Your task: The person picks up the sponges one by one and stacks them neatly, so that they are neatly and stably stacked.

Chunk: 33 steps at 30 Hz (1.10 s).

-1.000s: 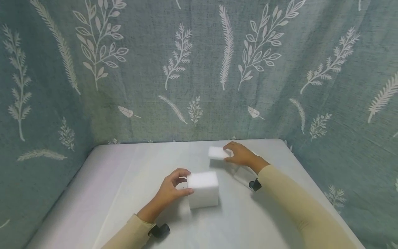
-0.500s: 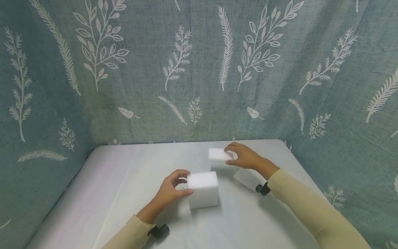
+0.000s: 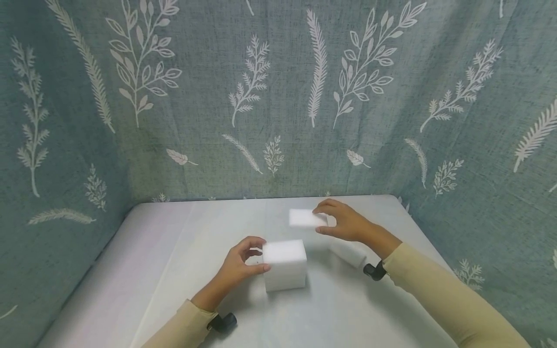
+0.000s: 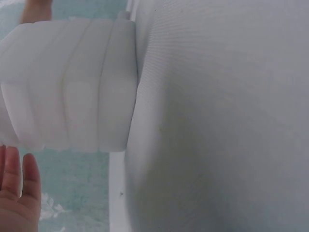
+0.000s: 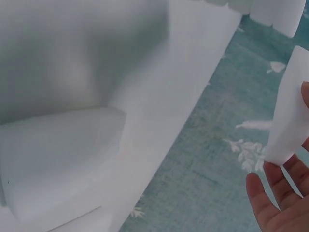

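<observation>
Stack of white, round-edged slabs, squarish and squarely piled, stood upright on the white-covered table, and I took it as the hub of my clock, with twelve at the far edge. At nine o'clock the bare left hand held the stack's side, its thumb on the near corner and its bent fingers at the far corner, the grip about as wide as the stack was deep. Toward one o'clock a loose white rectangular slab hung raised above the tabletop, apart from the pile. Its right-hand end was pinched by the bare right hand, at two o'clock, the fingers on the far edge and the thumb on the near one, so that the gap between them was only as wide as the piece itself. Below that wrist, between two and three o'clock, lay a smooth white block, partly hidden from me by the arm. Beige sleeves came in, one from about seven o'clock and one from about four, and a small black wrist camera was strapped below each hand. Behind everything, round by twelve, hung a grey-green curtain printed with white leaves and sprigs. What the slabs were made of I could not tell.
</observation>
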{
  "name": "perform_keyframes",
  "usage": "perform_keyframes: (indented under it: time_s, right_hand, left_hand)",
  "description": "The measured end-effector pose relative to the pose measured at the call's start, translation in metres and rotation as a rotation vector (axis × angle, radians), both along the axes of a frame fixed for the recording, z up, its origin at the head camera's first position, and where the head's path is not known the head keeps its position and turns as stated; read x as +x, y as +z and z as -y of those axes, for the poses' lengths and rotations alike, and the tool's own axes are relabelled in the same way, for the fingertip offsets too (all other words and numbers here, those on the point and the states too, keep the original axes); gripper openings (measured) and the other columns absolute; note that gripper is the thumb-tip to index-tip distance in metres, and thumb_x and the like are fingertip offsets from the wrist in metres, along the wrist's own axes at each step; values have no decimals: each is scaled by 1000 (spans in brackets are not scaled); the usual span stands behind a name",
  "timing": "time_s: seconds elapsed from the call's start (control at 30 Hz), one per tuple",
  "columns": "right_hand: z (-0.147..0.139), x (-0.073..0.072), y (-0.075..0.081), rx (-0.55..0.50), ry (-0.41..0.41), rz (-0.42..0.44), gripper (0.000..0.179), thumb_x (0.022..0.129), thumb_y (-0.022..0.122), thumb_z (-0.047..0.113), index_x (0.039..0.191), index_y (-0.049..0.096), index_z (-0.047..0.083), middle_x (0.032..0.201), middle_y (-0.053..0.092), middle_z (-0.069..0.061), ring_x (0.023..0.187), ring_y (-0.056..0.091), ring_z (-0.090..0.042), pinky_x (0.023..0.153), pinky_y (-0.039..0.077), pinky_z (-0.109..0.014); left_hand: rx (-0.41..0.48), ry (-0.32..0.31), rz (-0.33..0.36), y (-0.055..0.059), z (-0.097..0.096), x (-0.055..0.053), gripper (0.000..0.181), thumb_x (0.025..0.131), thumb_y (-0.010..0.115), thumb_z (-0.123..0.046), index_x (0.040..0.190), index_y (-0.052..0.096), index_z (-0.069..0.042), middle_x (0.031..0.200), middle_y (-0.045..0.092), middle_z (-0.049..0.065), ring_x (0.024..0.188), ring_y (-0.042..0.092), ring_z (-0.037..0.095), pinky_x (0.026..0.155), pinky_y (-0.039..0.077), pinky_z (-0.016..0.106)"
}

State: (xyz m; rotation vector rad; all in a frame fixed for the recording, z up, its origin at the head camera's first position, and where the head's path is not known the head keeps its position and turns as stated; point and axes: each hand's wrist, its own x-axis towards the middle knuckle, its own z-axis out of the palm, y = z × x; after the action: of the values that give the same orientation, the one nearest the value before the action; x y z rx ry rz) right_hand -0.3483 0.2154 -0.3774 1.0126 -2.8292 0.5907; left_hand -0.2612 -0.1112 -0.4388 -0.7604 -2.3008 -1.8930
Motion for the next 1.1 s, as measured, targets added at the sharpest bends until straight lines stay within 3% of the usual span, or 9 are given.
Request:
perform_keyframes:
  time_s: [0.27,0.6,0.9,1.1]
  right_hand:
    - [7,16,-2,-82,80,-13,49,89,68,47,129,61,19,130,52,4,123,48,-20,99,43,-46]
    - [18,29,-8,-125,156,-25,48,89,69,44,129,61,18,129,52,3,122,49,-18,99,43,-44]
    - [29,37,-13,-163,211,-63,45,88,72,39,126,63,16,126,54,2,119,50,-17,99,44,-41]
    - [35,40,-15,-174,239,-74,44,87,73,36,124,64,16,126,55,3,119,51,-17,98,45,-40]
  left_hand:
    - [8,-11,-21,-1,0,0,52,73,83,-1,118,58,3,113,58,13,106,56,21,94,45,55]
    - [32,-12,-45,-2,0,0,50,73,83,-1,116,58,3,114,58,14,108,53,40,94,44,58]
    - [34,-2,-53,-3,1,0,49,73,84,-2,115,59,3,113,59,13,106,55,32,93,44,59]
    - [49,-6,-69,-2,2,-2,49,73,82,0,115,58,7,114,58,20,107,53,40,93,43,61]
